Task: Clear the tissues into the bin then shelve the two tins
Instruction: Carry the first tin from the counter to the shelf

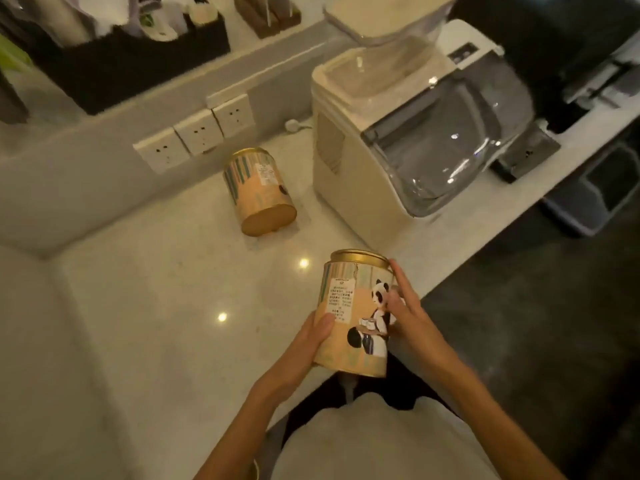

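A peach-coloured tin with a panda picture and a gold lid (353,317) is held upright near the counter's front edge. My left hand (311,341) wraps its lower left side. My right hand (407,306) rests on its right side with the fingers spread along the wall. A second tin of the same design (259,192) lies tipped on the white counter (156,306) farther back, its gold base facing me, close to the wall sockets. No tissues are visible.
A cream appliance with a clear domed lid (408,147) stands right of the lying tin. Wall sockets (197,133) line the back ledge, with a black organiser box (138,60) above. A grey bin (595,192) sits on the dark floor at right.
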